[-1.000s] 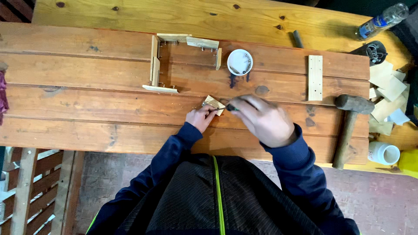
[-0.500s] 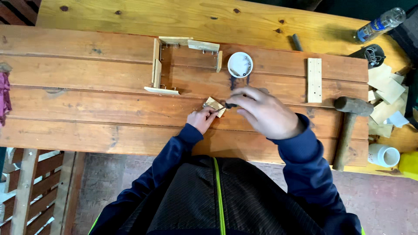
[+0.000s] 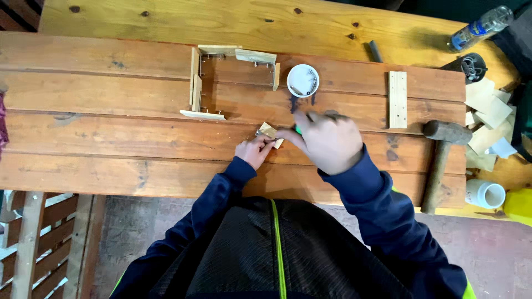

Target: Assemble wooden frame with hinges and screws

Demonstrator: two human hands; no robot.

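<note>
A small pale wooden block (image 3: 270, 133) lies on the brown plank table (image 3: 111, 133), pinched at its near edge by my left hand (image 3: 254, 150). My right hand (image 3: 327, 138) is closed around a thin tool with a green part showing, its tip at the block's right side; most of the tool is hidden by the fingers. Behind the block stands a partial wooden frame (image 3: 221, 77) of thin strips joined with nails. A white round cup (image 3: 302, 81) holding small metal pieces sits just beyond my right hand.
A flat wooden strip (image 3: 397, 99) lies to the right. A hammer (image 3: 443, 152) rests near the right edge. Pale wood offcuts (image 3: 487, 111), a white container (image 3: 490, 194), a plastic bottle (image 3: 479, 26) and a dark round object (image 3: 470, 66) crowd the far right.
My right hand has drifted slightly up and toward the white cup while staying at the block. My left hand keeps holding the block in place.
</note>
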